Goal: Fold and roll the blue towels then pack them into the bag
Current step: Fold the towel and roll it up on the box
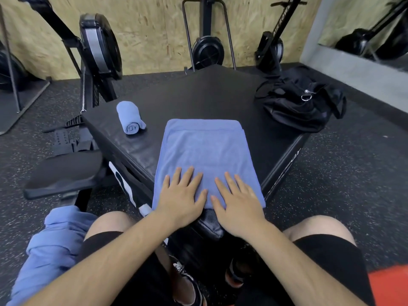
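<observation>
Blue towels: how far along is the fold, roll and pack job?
Done: one rolled blue towel lies on the black padded box. In hand: left hand and right hand press flat on a folded blue towel, not yet rolled. Left: the bunched blue towel heap by the left knee, and packing; no blue shows in the black duffel bag.

Both hands lie flat, fingers spread, on the near end of a folded blue towel (206, 151): the left hand (181, 195) at centre-left, the right hand (237, 199) beside it. The towel rests on a black padded box (209, 100). A rolled blue towel (130, 118) lies to its upper left, a black bag (298, 104) at upper right, and more blue towels (50, 246) are heaped at lower left.
</observation>
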